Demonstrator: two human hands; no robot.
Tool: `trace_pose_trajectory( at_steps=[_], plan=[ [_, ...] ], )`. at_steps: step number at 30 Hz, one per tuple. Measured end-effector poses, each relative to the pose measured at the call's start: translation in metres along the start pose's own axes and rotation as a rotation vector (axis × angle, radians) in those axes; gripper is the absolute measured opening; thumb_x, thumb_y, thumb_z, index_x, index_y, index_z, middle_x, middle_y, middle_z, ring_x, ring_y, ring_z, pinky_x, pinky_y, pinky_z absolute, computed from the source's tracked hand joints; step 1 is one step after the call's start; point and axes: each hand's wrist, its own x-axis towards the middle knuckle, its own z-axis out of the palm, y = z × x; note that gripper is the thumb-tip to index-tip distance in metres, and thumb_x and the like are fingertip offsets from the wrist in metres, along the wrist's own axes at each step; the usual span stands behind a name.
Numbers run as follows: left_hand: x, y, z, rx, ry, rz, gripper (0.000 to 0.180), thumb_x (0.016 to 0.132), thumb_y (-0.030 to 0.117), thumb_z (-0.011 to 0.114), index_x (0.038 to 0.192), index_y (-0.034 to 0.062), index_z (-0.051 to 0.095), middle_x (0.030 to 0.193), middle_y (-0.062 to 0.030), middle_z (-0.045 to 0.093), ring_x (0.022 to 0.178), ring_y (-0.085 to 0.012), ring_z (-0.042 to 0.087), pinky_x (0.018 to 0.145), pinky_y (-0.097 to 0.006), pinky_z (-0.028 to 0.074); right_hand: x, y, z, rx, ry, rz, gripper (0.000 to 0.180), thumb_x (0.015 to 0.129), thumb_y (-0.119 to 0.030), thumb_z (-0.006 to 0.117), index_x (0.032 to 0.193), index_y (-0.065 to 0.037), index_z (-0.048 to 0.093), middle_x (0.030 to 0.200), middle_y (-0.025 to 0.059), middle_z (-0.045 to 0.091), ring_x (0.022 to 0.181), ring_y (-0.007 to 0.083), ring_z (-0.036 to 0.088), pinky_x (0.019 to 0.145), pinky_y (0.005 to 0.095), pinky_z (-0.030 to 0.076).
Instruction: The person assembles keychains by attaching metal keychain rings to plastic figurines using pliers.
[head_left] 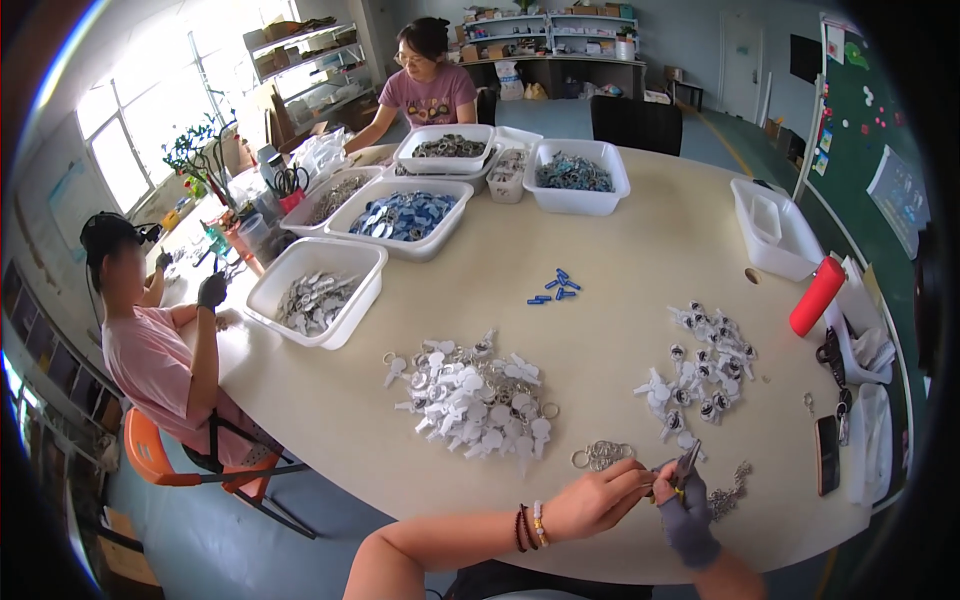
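Round table [620, 250] carries sorted tag piles; left hand [592, 502] pinches a small ring steady while gloved right hand [686, 512] grips pliers [686, 466].

Big round table [640, 230]; bright window [130, 140] left; shelves [545, 30] at back.

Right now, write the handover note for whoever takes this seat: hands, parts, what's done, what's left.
Left hand: bare, pinching a small metal piece at the plier tips.
Right hand: grey glove, gripping the pliers.
Loose rings lie just ahead of the hands; a short chain lies right of them.
Done, by the look of it: white tags with rings, the small pile ahead on the right.
Left, probably: the big pile of white tags in the middle, and the bins beyond.
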Motion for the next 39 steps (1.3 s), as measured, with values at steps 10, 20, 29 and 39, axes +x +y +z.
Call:
trace_pose_trajectory(
  at_steps=[10,20,29,39],
  plan=[
    [0.005,-0.021,-0.006,-0.237,0.082,-0.147,0.016,0.092,0.007,0.051,0.108,0.0002,0.052,0.096,-0.0140,0.054,0.082,-0.0314,0.057,0.070,-0.035,0.047,0.017,0.019,0.011,0.407,0.206,0.045,0.012,0.093,-0.017,0.051,0.098,-0.007,0.052,0.086,0.0044,0.054,0.081,0.0153,0.053,0.074,0.0306,0.045],
    [0.002,-0.041,-0.015,-0.297,0.232,-0.203,0.016,0.093,0.008,0.051,0.107,0.0005,0.053,0.096,-0.0138,0.055,0.081,-0.0285,0.057,0.071,-0.034,0.047,0.052,-0.007,0.006,1.124,0.102,0.224,0.044,0.087,-0.025,0.054,0.130,-0.017,0.046,0.109,0.0102,0.057,0.099,0.0287,0.058,0.083,0.0526,0.050],
    [0.002,-0.047,-0.011,-0.449,0.237,-0.186,0.018,0.093,0.009,0.054,0.109,0.0014,0.056,0.113,-0.0117,0.054,0.099,-0.0207,0.055,0.083,-0.029,0.045,0.075,-0.009,0.028,0.317,0.157,0.062,0.035,0.089,-0.022,0.058,0.119,-0.005,0.050,0.100,0.0077,0.055,0.086,0.0164,0.055,0.078,0.0321,0.047],
    [0.016,-0.052,-0.031,-1.135,-0.021,-0.218,0.024,0.096,0.019,0.052,0.114,0.0067,0.063,0.143,-0.0081,0.036,0.133,-0.0151,0.032,0.106,-0.033,0.029,0.069,-0.023,0.015,-0.119,-0.041,0.093,0.040,0.084,-0.012,0.061,0.111,-0.006,0.033,0.094,0.0073,0.053,0.089,0.0100,0.051,0.072,0.0250,0.046]
  ],
)
